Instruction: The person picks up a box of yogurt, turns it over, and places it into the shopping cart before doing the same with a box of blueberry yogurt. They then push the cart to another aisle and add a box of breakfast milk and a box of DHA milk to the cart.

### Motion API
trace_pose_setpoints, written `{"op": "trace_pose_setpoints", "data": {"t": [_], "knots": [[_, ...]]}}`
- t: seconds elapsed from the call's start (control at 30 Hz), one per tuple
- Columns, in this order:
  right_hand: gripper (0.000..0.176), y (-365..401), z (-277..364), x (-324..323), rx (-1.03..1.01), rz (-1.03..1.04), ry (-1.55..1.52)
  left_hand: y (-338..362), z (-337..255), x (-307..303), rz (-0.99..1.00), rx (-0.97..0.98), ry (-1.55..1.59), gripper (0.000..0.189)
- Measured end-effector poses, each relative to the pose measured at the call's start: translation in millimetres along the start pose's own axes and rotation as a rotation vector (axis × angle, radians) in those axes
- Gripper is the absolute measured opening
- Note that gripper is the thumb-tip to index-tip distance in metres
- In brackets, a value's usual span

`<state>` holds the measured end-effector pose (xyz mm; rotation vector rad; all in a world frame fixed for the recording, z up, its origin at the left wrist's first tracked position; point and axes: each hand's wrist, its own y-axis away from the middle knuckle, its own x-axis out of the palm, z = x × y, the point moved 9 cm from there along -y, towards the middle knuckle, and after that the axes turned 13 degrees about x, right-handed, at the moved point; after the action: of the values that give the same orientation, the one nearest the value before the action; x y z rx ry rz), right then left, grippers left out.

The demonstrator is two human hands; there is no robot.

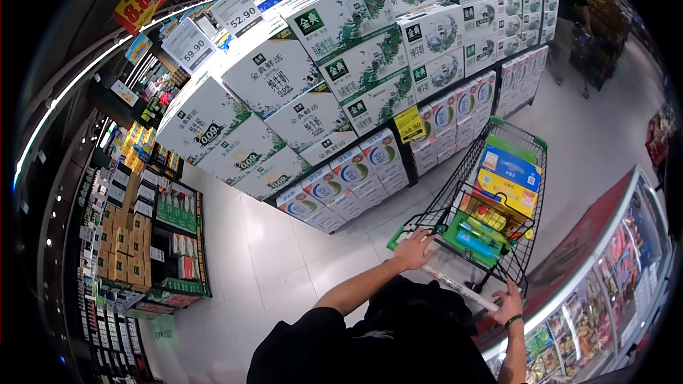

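My left hand (414, 249) is closed around the left end of the shopping cart handle (459, 286), a pale bar with print on it. At the bar's other end my right hand (509, 304) grips it, with a dark band on the wrist. In front of my hands is the black wire shopping cart (523, 245) with green corners. It holds a blue and yellow box (509, 181), some yellow packs (489, 215) and green and blue packages (473, 238) nearest the handle.
Stacked white and green milk cartons (363, 50) rise on the left of the cart, with price signs (237, 13) above. A glass-topped freezer (605, 270) stands close on the right. Shelves (178, 242) are at far left. A person (565, 14) stands up the aisle beside dark shelving.
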<state>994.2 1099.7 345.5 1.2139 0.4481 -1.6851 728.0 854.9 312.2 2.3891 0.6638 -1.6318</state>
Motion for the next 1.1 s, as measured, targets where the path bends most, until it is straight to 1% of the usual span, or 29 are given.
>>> {"op": "trace_pose_setpoints", "data": {"t": [0.03, 0.07, 0.1, 0.17, 0.3, 0.37, 0.4, 0.43, 0.5, 0.63, 0.77, 0.83, 0.97, 1.03, 1.1], "knots": [[0.049, -1, -2, -2, 0.004, 0.000, 0.014, -3, 0, 1, -0.007, 0.004, 0.006, 0.050], [0.045, -2, -2, -5, -0.021, -0.030, 0.038, -7, 1, 2, -0.013, 0.007, 0.010, 0.050], [0.045, -3, -4, -8, -0.010, -0.033, 0.031, -10, -1, 4, -0.005, 0.017, 0.008, 0.050], [0.046, -5, -7, -14, 0.008, -0.006, 0.025, -16, -2, 8, 0.033, -0.004, 0.037, 0.057], [0.048, -13, -21, -19, 0.001, 0.008, 0.038, -30, -9, 12, 0.082, -0.020, 0.078, 0.060], [0.050, -15, -27, -24, 0.009, 0.019, 0.067, -41, -15, 18, 0.148, 0.023, -0.055, 0.065], [0.053, -16, -30, -24, 0.021, 0.035, 0.096, -45, -16, 27, 0.230, 0.017, -0.075, 0.070], [0.053, -16, -35, -23, 0.017, 0.032, 0.097, -48, -16, 27, 0.227, 0.017, -0.077, 0.070], [0.051, -15, -44, -19, 0.005, 0.007, 0.109, -48, -19, 36, 0.282, 0.031, -0.066, 0.068], [0.049, -4, -39, -22, -0.006, 0.030, 0.068, -35, -31, 31, 0.236, 0.031, -0.086, 0.064], [0.049, 10, -33, -17, -0.012, 0.029, 0.108, -13, -32, 36, 0.286, 0.017, -0.053, 0.063], [0.051, 17, -29, -12, -0.016, 0.041, 0.118, -1, -33, 33, 0.238, 0.025, -0.076, 0.061], [0.054, 30, -22, 4, -0.031, 0.087, 0.146, 29, -35, 30, 0.203, 0.014, -0.079, 0.060], [0.049, 38, -12, 7, -0.122, 0.016, 0.135, 46, -34, 31, 0.210, 0.000, -0.055, 0.060], [0.048, 46, -7, 11, -0.126, 0.033, 0.155, 63, -33, 31, 0.241, -0.027, -0.060, 0.061]]}}
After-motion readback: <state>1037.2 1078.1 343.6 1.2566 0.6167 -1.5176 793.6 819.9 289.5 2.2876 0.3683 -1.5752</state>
